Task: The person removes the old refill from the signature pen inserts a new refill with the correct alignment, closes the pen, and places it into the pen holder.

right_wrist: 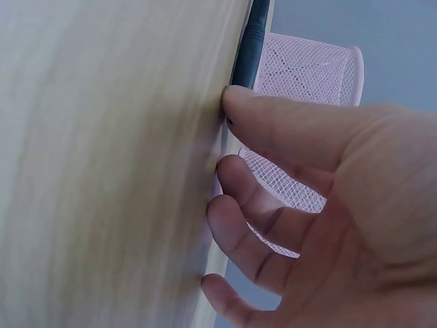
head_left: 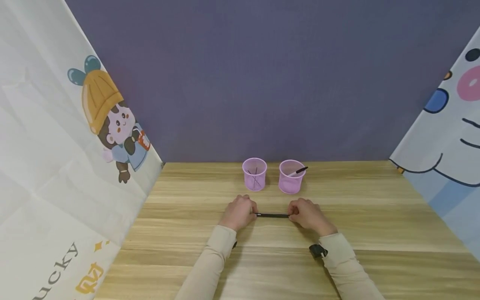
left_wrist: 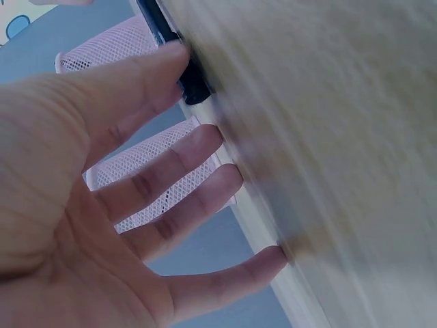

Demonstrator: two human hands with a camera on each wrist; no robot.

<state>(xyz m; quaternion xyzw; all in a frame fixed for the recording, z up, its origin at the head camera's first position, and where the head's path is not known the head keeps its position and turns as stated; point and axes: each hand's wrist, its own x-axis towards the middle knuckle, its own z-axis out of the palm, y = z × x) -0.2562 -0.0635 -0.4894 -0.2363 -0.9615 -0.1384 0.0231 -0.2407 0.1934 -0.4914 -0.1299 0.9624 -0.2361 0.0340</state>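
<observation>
A black pen [head_left: 273, 215] lies level between my two hands, close to the tabletop. My left hand [head_left: 241, 211] pinches its left end between thumb and index finger; in the left wrist view the other fingers are spread with their tips at the wood. At the opposite end, my right hand [head_left: 306, 214] pinches the pen [right_wrist: 251, 51] the same way, its remaining fingers bent loosely near the table. Beyond the hands stand two pink mesh cups. Thin dark sticks show inside the left cup [head_left: 255, 183], and a black-and-white pen [head_left: 298, 171] leans in the right cup [head_left: 289, 186].
The wooden table [head_left: 180, 233] ends at a blue-grey backdrop [head_left: 240, 83] behind the cups. White sheets with cartoon prints hang at the left [head_left: 48, 137] and right [head_left: 459, 137]. A small black device [head_left: 318, 251] sits at my right wrist.
</observation>
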